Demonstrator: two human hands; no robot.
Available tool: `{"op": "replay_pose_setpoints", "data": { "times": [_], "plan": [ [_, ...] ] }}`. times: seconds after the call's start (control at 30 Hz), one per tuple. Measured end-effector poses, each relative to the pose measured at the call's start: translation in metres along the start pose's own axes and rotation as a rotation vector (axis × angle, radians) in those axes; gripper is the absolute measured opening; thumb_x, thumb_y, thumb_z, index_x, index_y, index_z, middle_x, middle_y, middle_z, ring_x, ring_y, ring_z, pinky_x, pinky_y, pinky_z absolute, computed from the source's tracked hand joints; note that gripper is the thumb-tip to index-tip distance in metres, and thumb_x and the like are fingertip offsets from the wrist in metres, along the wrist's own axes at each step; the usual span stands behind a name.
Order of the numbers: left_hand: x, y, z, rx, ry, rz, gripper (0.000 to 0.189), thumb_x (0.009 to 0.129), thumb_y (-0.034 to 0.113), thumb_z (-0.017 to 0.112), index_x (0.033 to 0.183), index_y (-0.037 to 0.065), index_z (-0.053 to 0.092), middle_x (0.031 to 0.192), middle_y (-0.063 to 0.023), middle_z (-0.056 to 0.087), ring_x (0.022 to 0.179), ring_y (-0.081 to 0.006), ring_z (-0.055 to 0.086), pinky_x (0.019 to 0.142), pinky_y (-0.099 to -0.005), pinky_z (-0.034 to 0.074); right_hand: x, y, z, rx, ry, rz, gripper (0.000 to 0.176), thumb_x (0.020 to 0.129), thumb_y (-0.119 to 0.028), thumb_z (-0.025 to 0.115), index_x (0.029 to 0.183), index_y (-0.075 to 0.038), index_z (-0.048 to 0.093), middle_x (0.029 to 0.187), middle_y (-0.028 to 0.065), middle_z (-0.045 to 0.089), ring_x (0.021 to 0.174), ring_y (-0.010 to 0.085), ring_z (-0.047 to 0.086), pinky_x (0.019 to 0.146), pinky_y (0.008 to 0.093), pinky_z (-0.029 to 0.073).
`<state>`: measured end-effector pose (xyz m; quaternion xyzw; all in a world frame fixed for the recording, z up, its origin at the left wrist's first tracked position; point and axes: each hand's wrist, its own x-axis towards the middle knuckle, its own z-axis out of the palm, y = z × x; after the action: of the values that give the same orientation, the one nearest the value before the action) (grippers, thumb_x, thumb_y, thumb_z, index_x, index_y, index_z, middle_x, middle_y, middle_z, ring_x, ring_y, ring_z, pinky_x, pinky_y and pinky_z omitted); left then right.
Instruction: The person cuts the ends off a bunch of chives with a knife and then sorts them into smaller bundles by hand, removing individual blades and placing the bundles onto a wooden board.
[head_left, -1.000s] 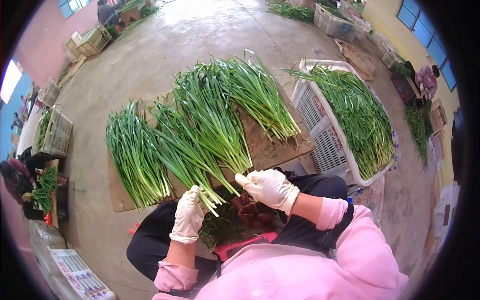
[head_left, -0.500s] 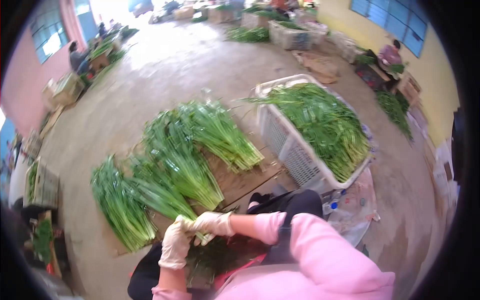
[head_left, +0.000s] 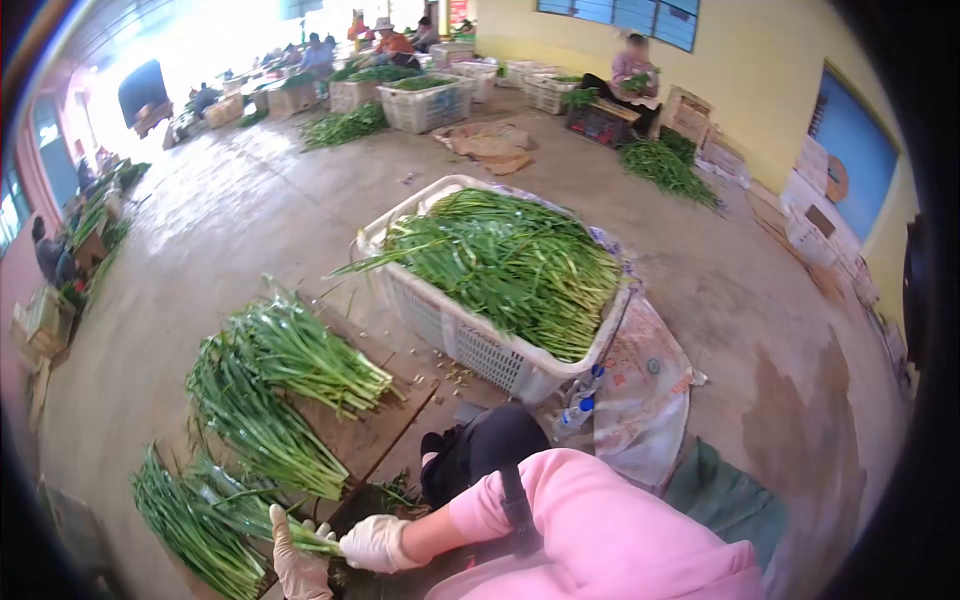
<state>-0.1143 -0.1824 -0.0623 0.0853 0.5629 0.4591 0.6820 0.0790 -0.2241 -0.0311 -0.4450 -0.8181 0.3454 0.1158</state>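
My left hand (head_left: 298, 562), in a pale glove, is around a bunch of long green leafy stalks (head_left: 245, 508), thumb on one side and fingers on the other. My gloved right hand (head_left: 374, 544) is closed at the pale cut ends of that same bunch. Beside and partly under it lies another bunch (head_left: 190, 530), at the lower left. Further up, two larger bunches of stalks (head_left: 265, 420) (head_left: 300, 350) rest on flat cardboard (head_left: 385, 425), their pale ends toward me.
A white plastic crate (head_left: 450, 325) heaped with green stalks (head_left: 510, 260) stands ahead. Bottles with blue caps (head_left: 575, 412), a printed sack (head_left: 645, 390) and dark green cloth (head_left: 725, 500) lie at my right. Several people sit among crates farther off, one person (head_left: 632, 75) by the yellow wall.
The view has swung to the right, so the crate and bunches appear further left. My hands, both close together at the stalk ends before, are now slightly apart, the left thumb raised.
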Motion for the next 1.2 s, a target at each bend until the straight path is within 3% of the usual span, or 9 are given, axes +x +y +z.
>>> {"op": "replay_pose_setpoints", "data": {
  "times": [0.1, 0.17, 0.23, 0.57, 0.6, 0.7, 0.73, 1.1, 1.2],
  "plan": [
    [0.027, -0.001, -0.011, 0.013, 0.038, 0.030, 0.089, 0.072, 0.057, 0.086, 0.138, 0.012, 0.046, 0.129, -0.0106, 0.050, 0.116, -0.0345, 0.053, 0.093, -0.0508, 0.044, -0.012, 0.009, 0.029, -0.187, 0.192, -0.095, 0.013, 0.080, -0.018, 0.064, 0.076, -0.007, 0.067, 0.064, 0.0144, 0.065, 0.059, 0.0332, 0.068, 0.050, 0.0435, 0.052],
    [-0.012, 0.006, 0.012, 0.035, -0.088, -0.003, 0.039, 0.092, 0.042, 0.073, 0.111, 0.010, 0.062, 0.102, -0.0088, 0.065, 0.091, -0.0244, 0.061, 0.083, -0.0409, 0.054, -0.020, 0.001, 0.017, -0.214, 0.116, -0.031, 0.016, 0.077, -0.016, 0.064, 0.081, -0.005, 0.073, 0.070, 0.0167, 0.070, 0.065, 0.0340, 0.072, 0.055, 0.0426, 0.056],
    [-0.039, 0.008, 0.036, -0.015, -0.039, 0.053, 0.028, 0.096, 0.038, 0.068, 0.101, 0.011, 0.063, 0.097, -0.0054, 0.065, 0.088, -0.0189, 0.062, 0.079, -0.0347, 0.053, -0.006, 0.020, 0.049, -0.264, 0.205, -0.069, 0.014, 0.079, -0.017, 0.061, 0.075, -0.006, 0.069, 0.062, 0.0130, 0.066, 0.056, 0.0313, 0.067, 0.047, 0.0429, 0.051],
    [-0.057, 0.020, 0.053, 0.403, -0.339, 0.406, 0.028, 0.107, 0.026, 0.046, 0.105, 0.003, 0.062, 0.099, -0.0057, 0.062, 0.089, -0.0165, 0.060, 0.081, -0.0289, 0.052, -0.033, 0.031, 0.019, -0.147, 0.448, -0.098, 0.019, 0.088, -0.022, 0.060, 0.076, -0.009, 0.055, 0.057, 0.0112, 0.057, 0.048, 0.0310, 0.060, 0.044, 0.0427, 0.046],
    [-0.072, 0.017, 0.075, 0.364, -0.260, 0.454, 0.026, 0.106, 0.022, 0.045, 0.090, 0.008, 0.059, 0.084, -0.0019, 0.060, 0.077, -0.0137, 0.057, 0.075, -0.0273, 0.050, -0.031, 0.035, 0.022, -0.151, 0.452, -0.099, 0.019, 0.089, -0.023, 0.060, 0.076, -0.009, 0.056, 0.057, 0.0111, 0.057, 0.048, 0.0309, 0.060, 0.044, 0.0423, 0.046],
    [-0.016, 0.016, 0.027, -0.061, -0.289, 0.273, 0.040, 0.092, 0.028, 0.075, 0.123, 0.008, 0.060, 0.110, -0.0070, 0.066, 0.094, -0.0201, 0.066, 0.077, -0.0344, 0.058, -0.036, 0.028, 0.017, -0.084, 0.394, -0.063, 0.019, 0.090, -0.023, 0.060, 0.080, -0.008, 0.056, 0.058, 0.0111, 0.058, 0.050, 0.0312, 0.061, 0.045, 0.0416, 0.047],
    [-0.044, 0.014, 0.055, -0.067, -0.250, 0.275, 0.026, 0.096, 0.016, 0.069, 0.117, 0.003, 0.063, 0.099, -0.0050, 0.070, 0.080, -0.0147, 0.068, 0.067, -0.0265, 0.060, -0.041, 0.021, 0.007, -0.004, 0.350, -0.056, 0.018, 0.088, -0.022, 0.061, 0.081, -0.005, 0.060, 0.060, 0.0123, 0.061, 0.053, 0.0317, 0.065, 0.048, 0.0416, 0.050],
    [-0.007, 0.014, 0.005, -0.061, -0.245, 0.278, 0.047, 0.098, 0.020, 0.066, 0.137, -0.002, 0.051, 0.088, 0.0028, 0.063, 0.074, -0.0088, 0.062, 0.065, -0.0231, 0.056, -0.045, 0.026, 0.032, 0.259, 0.004, -0.021, 0.023, 0.086, -0.026, 0.064, 0.084, -0.003, 0.062, 0.068, 0.0169, 0.066, 0.064, 0.0372, 0.067, 0.056, 0.0454, 0.052],
    [-0.017, 0.024, 0.002, -0.066, -0.249, 0.315, 0.050, 0.098, 0.020, 0.065, 0.140, -0.003, 0.048, 0.085, 0.0013, 0.062, 0.071, -0.0084, 0.060, 0.065, -0.0227, 0.056, -0.032, 0.022, -0.006, 0.324, -0.304, 0.007, 0.048, 0.086, -0.048, 0.068, 0.089, 0.000, 0.063, 0.073, 0.0189, 0.066, 0.070, 0.0387, 0.068, 0.062, 0.0453, 0.053]
  ]
}}
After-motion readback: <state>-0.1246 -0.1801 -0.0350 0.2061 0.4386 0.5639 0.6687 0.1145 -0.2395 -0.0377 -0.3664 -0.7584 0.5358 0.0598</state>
